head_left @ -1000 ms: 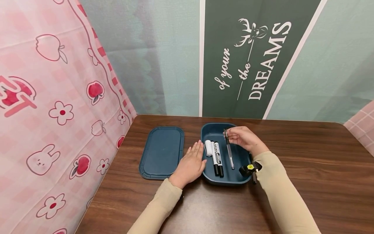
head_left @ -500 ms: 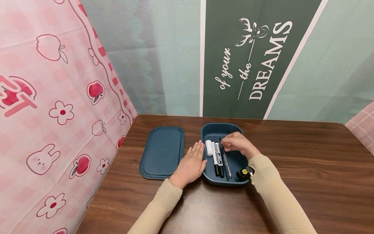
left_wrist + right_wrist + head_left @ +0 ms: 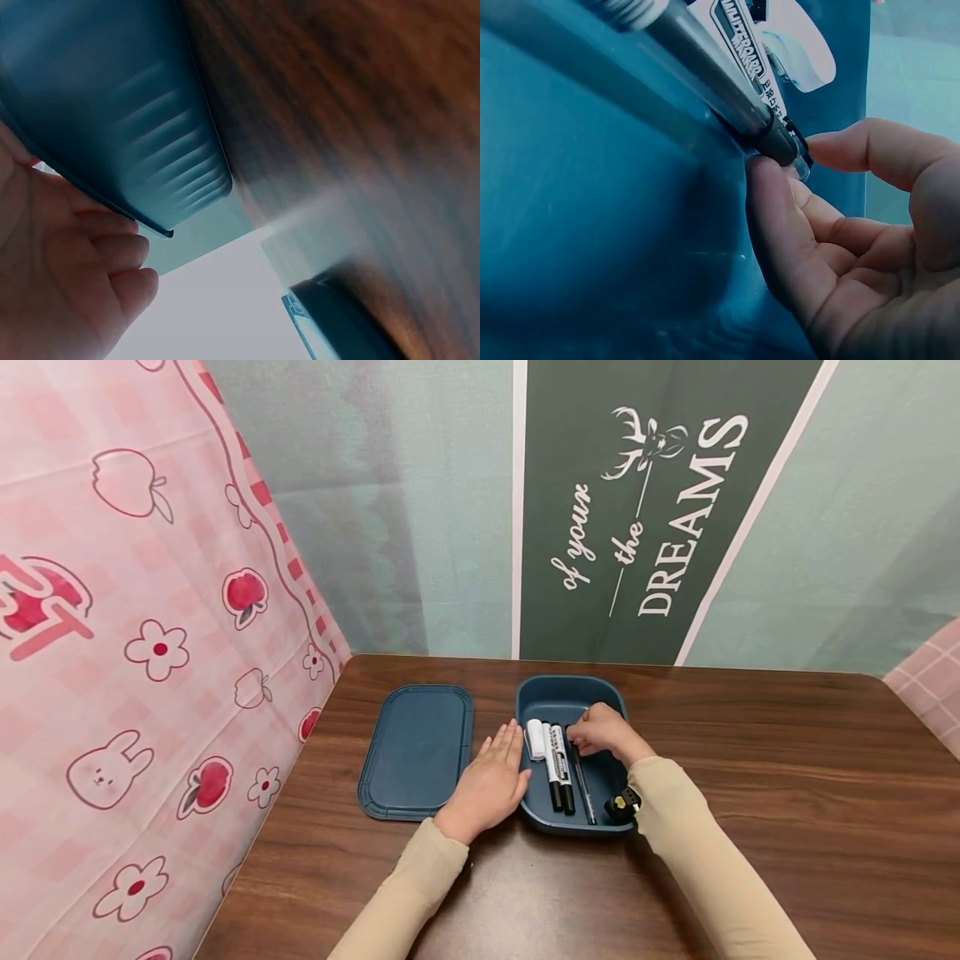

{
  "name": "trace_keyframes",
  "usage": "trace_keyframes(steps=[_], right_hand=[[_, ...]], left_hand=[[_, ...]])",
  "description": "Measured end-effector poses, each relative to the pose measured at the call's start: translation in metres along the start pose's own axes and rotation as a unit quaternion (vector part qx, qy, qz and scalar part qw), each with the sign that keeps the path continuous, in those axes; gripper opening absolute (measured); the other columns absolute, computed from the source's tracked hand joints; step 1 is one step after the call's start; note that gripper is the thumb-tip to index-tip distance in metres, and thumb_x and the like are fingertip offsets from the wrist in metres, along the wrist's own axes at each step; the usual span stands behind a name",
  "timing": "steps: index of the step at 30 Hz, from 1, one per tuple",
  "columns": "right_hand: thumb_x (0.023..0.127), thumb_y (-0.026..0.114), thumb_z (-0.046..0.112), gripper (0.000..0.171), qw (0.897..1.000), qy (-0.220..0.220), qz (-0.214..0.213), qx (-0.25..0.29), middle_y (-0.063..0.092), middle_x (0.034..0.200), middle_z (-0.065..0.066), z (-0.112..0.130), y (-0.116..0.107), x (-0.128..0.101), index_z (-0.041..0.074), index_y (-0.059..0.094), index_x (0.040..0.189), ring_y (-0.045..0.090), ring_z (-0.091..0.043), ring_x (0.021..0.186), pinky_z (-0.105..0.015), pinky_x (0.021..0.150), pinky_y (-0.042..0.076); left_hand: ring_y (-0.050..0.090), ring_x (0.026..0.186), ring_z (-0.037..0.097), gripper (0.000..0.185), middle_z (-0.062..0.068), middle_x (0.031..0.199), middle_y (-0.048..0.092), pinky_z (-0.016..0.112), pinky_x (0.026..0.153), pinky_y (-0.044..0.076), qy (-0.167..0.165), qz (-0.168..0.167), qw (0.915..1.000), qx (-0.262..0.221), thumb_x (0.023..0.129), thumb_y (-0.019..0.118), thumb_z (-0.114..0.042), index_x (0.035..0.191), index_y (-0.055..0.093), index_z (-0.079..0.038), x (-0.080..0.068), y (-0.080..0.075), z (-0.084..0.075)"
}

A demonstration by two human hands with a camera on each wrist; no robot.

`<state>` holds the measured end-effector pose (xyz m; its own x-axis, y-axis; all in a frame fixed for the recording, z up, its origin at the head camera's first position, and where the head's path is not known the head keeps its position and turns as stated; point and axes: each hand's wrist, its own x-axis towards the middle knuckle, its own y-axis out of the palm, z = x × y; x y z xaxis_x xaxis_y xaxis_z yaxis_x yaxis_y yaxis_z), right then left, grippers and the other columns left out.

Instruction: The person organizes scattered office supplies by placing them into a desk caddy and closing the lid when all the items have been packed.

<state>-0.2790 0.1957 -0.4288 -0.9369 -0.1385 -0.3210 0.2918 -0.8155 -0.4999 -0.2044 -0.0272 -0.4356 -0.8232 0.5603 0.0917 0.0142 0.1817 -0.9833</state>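
Fingers of the right hand curl over the far end of a thin pen, and in the right wrist view a fingertip and the thumb sit right at that pen's end. The pen lies inside the dark blue box. Its long way runs from far to near, with the near end by the box's near wall. Just left of it lie two black and white markers, side by side the same way, and a small white eraser sits left of them.

The left hand lies flat on the wooden table, fingers straight and together, touching the box's left wall. It holds nothing. The right hand is on the pen; the left hand is a little way off, with the markers between. The box's lid rests flat on the table, left of the left hand.
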Motion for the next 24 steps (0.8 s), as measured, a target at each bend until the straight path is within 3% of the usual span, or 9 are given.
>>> trace_keyframes(steps=[11,18,24], right_hand=[[0.083,0.058,0.003,0.032,1.0,0.006,-0.005,0.008,0.054,0.059,-0.003,0.003,0.0006,-0.002,0.008,0.047,0.053,0.058,-0.008,0.054,-0.028,0.061,0.057],[0.087,0.054,0.0,0.027,1.0,0.001,-0.011,0.01,0.061,0.063,-0.009,0.0044,0.0013,-0.0023,-0.003,0.059,0.061,0.06,-0.013,0.056,-0.031,0.061,0.057],[0.086,0.054,-0.001,0.026,1.0,0.002,-0.011,0.013,0.062,0.064,-0.009,0.0032,0.0012,-0.0012,-0.004,0.06,0.061,0.06,-0.013,0.056,-0.03,0.061,0.057]], left_hand=[[0.018,0.141,0.026,0.06,0.019,0.153,0.019,0.038,0.113,0.022,0.0,0.002,1.0,-0.002,0.102,0.038,-0.032,0.148,0.021,0.004,0.0001,0.0002,-0.0001],[0.018,0.141,0.026,0.06,0.019,0.153,0.019,0.038,0.114,0.021,-0.002,0.002,1.0,-0.002,0.103,0.038,-0.032,0.148,0.021,0.004,-0.0002,0.0007,-0.0002],[0.02,0.141,0.026,0.06,0.019,0.153,0.02,0.038,0.113,0.022,0.0,-0.003,1.0,0.001,0.102,0.038,-0.031,0.147,0.022,0.004,0.0001,0.0014,0.0]])
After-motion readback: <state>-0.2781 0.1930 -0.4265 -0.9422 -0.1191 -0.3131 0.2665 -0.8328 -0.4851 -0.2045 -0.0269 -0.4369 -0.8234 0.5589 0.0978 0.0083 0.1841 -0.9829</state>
